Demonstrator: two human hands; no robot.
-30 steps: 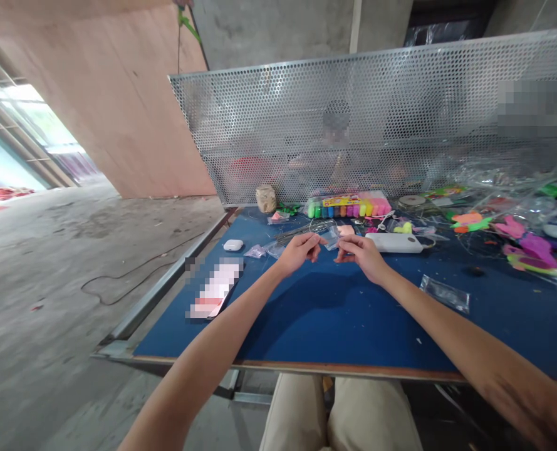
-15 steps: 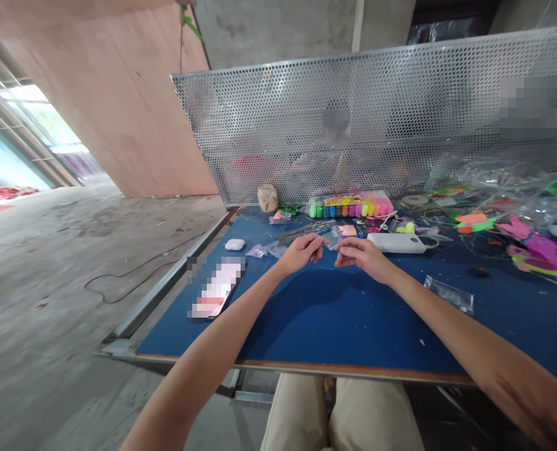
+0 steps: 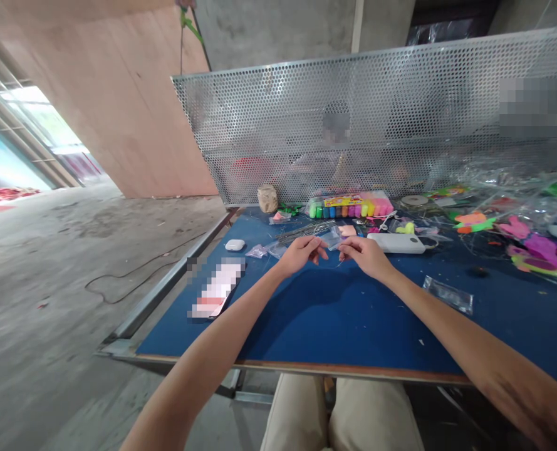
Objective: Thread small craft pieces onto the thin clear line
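Above the blue table (image 3: 306, 332), my left hand (image 3: 302, 255) is closed, its fingers curled and the thumb against the index finger; what it holds, if anything, is too small to make out. My right hand (image 3: 365, 255) faces it in a pinch, a short gap away. A faint thin strand seems to hang by the right fingertips, too fine to name. Just behind the hands lie a clear plastic bag (image 3: 331, 238) and a bundle of thin metal wires (image 3: 301, 233). Right behind my right hand is a white power strip (image 3: 398, 243).
A phone (image 3: 219, 288) and a white earbud case (image 3: 235, 244) lie at left. At the back are a stone-like lump (image 3: 267, 198) and a pack of coloured clay (image 3: 351, 205) before a perforated metal screen (image 3: 278, 125). A plastic sleeve (image 3: 448, 295) and colourful foam pieces (image 3: 536, 247) lie right.
My left fingers have loosened and spread slightly. My right fingers have drawn into a tighter pinch, tipped a little lower. Things on the table look unmoved.
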